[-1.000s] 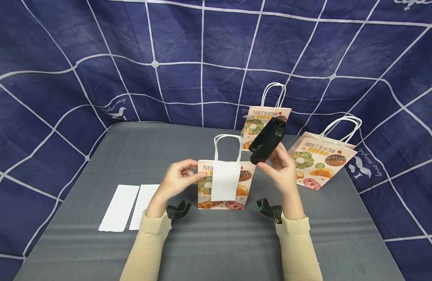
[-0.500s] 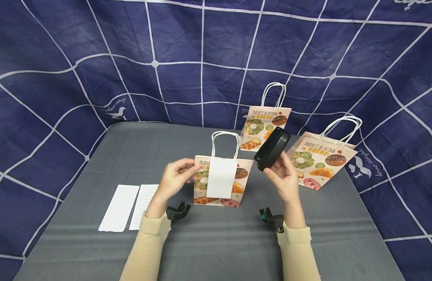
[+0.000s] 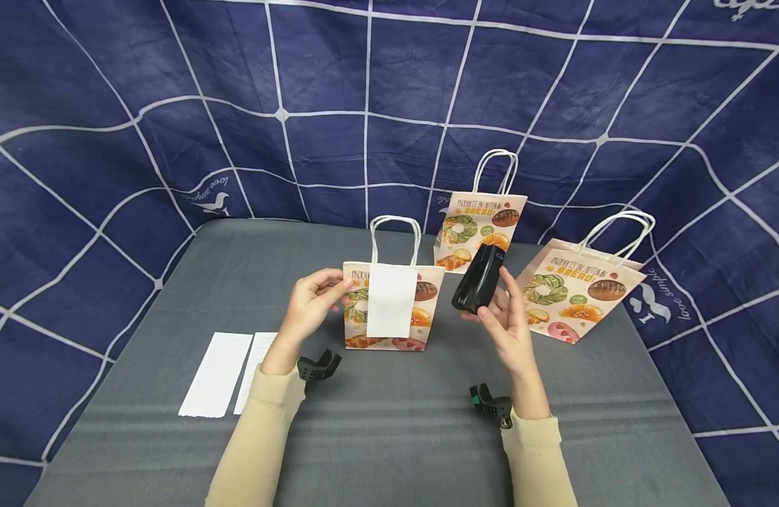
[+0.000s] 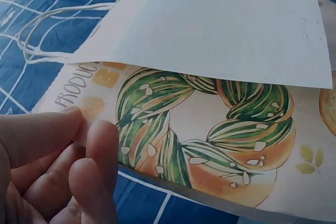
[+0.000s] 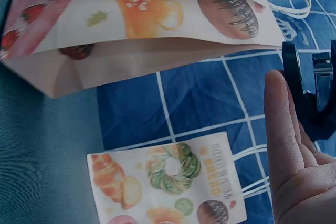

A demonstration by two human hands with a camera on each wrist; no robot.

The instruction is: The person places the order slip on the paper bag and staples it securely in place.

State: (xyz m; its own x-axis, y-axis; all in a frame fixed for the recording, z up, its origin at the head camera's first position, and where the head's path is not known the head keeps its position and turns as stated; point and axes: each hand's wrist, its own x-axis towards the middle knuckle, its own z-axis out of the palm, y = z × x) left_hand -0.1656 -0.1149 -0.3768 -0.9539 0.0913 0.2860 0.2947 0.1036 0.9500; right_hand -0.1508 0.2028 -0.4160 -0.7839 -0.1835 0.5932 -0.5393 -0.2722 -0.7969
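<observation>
A small paper bag [image 3: 422,317] printed with bread pictures stands upright in the middle of the grey table. Over its front, below the white handle, hangs a white paper slip [image 3: 391,301]. My left hand [image 3: 308,306] pinches the bag's upper left edge between thumb and fingers, seen closer in the left wrist view, where the slip [image 4: 220,35] stands slightly off the bag. To the right of the bag, my right hand [image 3: 506,324] holds a black stapler [image 3: 480,278] clear of it. In the right wrist view the stapler [image 5: 315,116] is cut off by the frame edge.
Two similar bags stand behind and to the right: one at the back [image 3: 484,225], one at the right [image 3: 570,292], leaning. Two paper strips [image 3: 215,373] lie at the left, one partly behind my left forearm. A blue cloth [image 3: 326,148] with white lines surrounds the table.
The held bag and its slip have shifted away from me and slightly left with my left hand. The stapler has come lower and turned in my right hand.
</observation>
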